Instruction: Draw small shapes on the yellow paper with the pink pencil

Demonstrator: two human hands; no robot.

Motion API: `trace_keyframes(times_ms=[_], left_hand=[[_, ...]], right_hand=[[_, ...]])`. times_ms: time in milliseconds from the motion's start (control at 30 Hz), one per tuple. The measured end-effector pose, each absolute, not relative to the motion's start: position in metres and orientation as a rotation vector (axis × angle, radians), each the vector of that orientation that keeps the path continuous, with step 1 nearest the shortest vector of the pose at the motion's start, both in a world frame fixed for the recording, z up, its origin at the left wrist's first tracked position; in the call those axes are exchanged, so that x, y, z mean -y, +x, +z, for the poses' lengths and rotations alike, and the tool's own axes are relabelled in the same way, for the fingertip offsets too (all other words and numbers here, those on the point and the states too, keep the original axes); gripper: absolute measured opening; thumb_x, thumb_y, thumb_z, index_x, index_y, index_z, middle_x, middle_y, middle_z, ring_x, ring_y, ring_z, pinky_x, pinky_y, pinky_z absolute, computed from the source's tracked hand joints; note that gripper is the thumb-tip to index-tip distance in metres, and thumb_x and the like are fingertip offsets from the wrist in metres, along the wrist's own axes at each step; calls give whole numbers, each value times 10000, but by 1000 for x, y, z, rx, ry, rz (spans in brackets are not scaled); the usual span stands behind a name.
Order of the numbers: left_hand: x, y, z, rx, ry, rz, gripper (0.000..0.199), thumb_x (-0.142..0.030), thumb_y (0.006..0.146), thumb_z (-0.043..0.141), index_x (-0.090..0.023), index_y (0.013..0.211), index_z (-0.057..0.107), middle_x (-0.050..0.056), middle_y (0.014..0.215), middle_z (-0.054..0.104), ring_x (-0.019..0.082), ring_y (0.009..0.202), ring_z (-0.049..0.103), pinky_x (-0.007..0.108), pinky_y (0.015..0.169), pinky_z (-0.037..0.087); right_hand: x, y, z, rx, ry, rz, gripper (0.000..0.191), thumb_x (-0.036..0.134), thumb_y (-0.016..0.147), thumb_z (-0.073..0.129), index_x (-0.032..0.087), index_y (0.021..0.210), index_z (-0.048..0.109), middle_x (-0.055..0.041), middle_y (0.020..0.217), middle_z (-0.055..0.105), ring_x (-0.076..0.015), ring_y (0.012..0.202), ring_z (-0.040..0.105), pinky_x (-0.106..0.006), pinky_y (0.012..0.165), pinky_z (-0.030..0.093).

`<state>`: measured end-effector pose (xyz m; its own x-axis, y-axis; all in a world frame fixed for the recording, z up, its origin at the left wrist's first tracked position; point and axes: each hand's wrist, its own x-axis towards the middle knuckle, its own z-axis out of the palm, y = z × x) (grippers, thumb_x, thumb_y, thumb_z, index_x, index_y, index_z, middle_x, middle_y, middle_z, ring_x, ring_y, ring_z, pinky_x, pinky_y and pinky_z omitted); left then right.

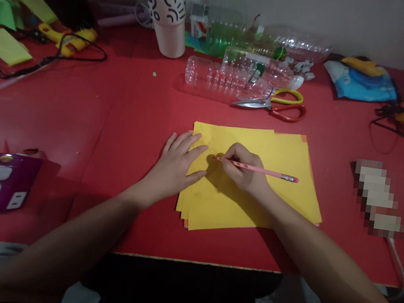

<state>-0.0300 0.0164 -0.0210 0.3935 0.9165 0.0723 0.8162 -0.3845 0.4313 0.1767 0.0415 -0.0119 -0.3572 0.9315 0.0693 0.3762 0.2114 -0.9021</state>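
- The red worktop (133, 132) ends in a straight front edge, with the forearms reaching over it.
- A purple packet (6, 194) lies near that edge on the left, a white strip across it.
- Yellow sheets (225, 202) lie loosely stacked in the middle of the worktop, edges uneven, orange showing at some corners.
- The left hand (178, 163) rests with spread fingers over the stack's left side; its grip is open, holding nothing.
- The right hand (246, 170) is above the sheets, its grip closed on a pink pencil (267, 171).
- The pencil slants low, tip toward the left hand, eraser to the right; whether the tip touches paper, I cannot tell.
- A pixelated object (378, 196) with a pale cable (399, 262) lies well right of the stack.
- Beyond the sheets are scissors (265, 103) with one yellow and one red handle, just beside a clear bottle (220, 76) on its side.
- Farther back, a white tumbler (165, 11) stands left of more bottles; a blue packet (362, 83) lies to their right.
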Motion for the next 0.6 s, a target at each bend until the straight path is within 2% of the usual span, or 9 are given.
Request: trace_keyframes(times_ms=[433,600], left_hand=[[-16,-30,-22,-1507,2327,430,477,-383,889,656,-236,1332,556,117,1527,453,332,1450,340,601,1209,177],[-16,-30,-21,-1499,2306,432,481,-347,878,676,-218,1326,557,132,1522,453,343,1457,328,600,1214,167]], right_hand=[[-44,178,-10,1855,-1180,1137,159,197,785,543,242,697,418,56,582,475,-101,513,372,-260,500,285],[-43,179,-8,1874,-1147,1146,169,166,766,527,243,680,404,59,566,441,-101,507,353,-271,495,265]])
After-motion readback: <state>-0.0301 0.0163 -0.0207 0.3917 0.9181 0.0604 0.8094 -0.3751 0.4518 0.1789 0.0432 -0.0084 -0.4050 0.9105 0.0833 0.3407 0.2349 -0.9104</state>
